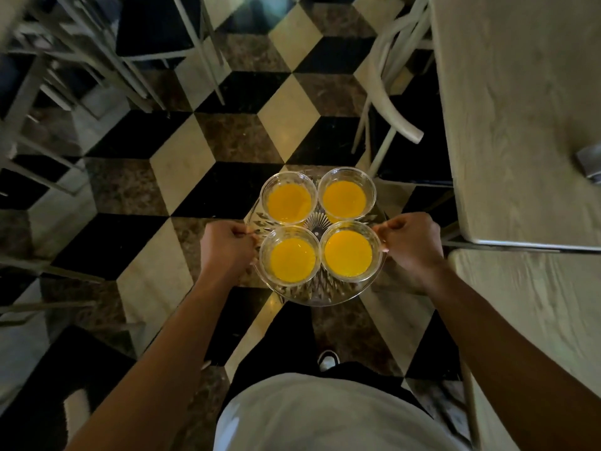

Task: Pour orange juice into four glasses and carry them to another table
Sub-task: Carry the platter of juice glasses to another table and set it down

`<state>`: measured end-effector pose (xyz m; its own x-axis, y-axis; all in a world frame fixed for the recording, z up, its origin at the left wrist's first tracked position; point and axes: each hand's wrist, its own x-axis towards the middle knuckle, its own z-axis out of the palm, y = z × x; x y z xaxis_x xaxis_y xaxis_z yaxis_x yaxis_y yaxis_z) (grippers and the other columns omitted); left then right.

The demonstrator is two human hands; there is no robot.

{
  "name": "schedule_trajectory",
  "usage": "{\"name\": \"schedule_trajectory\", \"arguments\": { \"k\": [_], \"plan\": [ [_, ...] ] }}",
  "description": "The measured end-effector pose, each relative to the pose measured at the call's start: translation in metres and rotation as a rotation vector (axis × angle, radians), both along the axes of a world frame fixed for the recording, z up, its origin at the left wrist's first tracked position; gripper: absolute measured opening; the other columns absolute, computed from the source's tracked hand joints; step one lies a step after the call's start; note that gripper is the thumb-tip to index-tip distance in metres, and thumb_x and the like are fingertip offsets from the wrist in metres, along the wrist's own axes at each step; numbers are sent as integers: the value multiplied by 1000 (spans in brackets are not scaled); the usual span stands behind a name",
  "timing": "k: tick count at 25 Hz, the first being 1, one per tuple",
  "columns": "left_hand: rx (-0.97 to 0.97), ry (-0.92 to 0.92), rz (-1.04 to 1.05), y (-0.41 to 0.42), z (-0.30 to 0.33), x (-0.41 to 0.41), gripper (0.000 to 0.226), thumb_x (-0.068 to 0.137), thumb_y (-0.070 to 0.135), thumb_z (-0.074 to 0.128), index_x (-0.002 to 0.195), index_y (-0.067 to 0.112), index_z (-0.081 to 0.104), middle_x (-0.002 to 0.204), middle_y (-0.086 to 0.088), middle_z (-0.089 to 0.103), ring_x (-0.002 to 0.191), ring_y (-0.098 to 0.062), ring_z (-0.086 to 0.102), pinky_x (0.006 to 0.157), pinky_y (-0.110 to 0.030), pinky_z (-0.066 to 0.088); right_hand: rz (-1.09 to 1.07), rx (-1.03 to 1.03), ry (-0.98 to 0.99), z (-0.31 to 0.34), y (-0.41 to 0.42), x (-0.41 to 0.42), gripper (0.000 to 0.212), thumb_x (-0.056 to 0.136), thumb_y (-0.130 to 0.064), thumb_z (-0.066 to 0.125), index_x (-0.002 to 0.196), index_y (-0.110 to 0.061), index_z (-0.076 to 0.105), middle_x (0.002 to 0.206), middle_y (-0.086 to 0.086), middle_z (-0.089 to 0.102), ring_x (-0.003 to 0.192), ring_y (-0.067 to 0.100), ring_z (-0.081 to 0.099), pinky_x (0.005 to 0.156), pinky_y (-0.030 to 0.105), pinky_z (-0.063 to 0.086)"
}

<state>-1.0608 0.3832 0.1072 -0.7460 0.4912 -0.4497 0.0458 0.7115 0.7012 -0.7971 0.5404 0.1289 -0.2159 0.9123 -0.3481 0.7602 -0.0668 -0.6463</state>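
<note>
Glass tray (320, 296) rim pinched by my left hand (227, 247) and right hand (410, 244), four juice glasses (288, 197) between; table (520, 125) edge right, open floor (182, 177) ahead

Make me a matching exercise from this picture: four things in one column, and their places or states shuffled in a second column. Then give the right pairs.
Things
1. left hand
2. right hand
3. four glasses
4. wooden table

Places or states
A. filled with orange juice, standing two by two on the tray
B. grips the tray's right rim
C. stands to the right of the tray, nothing set on its near part
D. grips the tray's left rim

Pairs: 1-D, 2-B, 3-A, 4-C
</note>
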Motion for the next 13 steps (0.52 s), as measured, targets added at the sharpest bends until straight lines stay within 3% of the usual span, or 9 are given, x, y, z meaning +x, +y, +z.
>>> {"name": "schedule_trajectory", "arguments": {
  "k": [7,13],
  "plan": [
    [-12,23,-21,72,9,-65,24,86,6,77,70,23,74,75,-3,77,73,-25,78,75,-49,67,-57,-16,-56,-2,60,-66,17,88,-33,78,76,-20,80,61,-11,70,50,-11,61,43,6,36],
    [22,7,-46,127,9,-115,30,88,4,75,69,26,71,78,-6,77,77,-27,77,76,-49,67,-70,-66,-37,4,113,-113,10,88,-28,78,84,-19,81,70,-9,72,62,-5,65,51,11,42]
  ]
}}
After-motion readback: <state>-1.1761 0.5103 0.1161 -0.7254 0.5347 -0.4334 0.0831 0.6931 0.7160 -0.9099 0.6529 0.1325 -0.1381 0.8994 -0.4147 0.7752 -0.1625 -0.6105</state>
